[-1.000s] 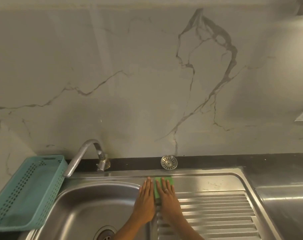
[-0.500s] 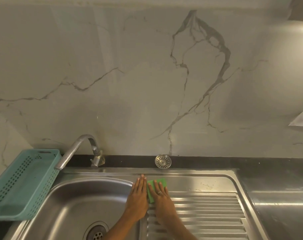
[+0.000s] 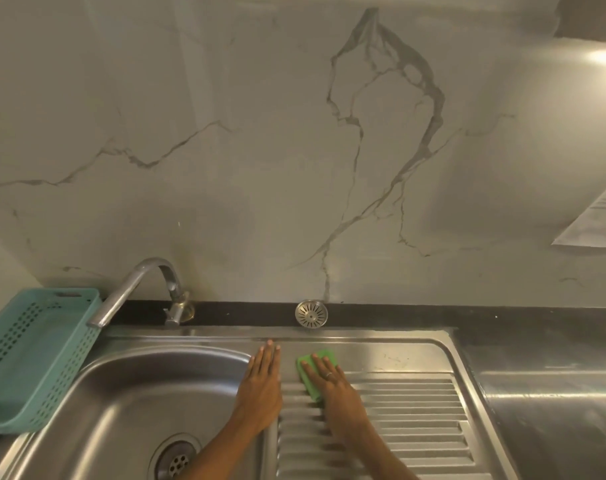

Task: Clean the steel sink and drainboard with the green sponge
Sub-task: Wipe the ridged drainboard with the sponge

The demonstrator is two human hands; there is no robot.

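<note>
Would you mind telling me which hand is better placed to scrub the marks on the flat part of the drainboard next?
The right hand: it already presses the green sponge flat beside those marks. The left hand rests bare on the sink's edge, farther away.

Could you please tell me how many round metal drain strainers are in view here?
2. One strainer stands on the dark ledge behind the drainboard; the other sits in the sink drain, near the bottom edge.

The sponge (image 3: 317,374) is bright green. The basket (image 3: 35,358) is blue-green with little holes. The wall (image 3: 260,150) is white with grey wiggly lines. The drainboard (image 3: 415,417) is shiny grey with stripes.
</note>
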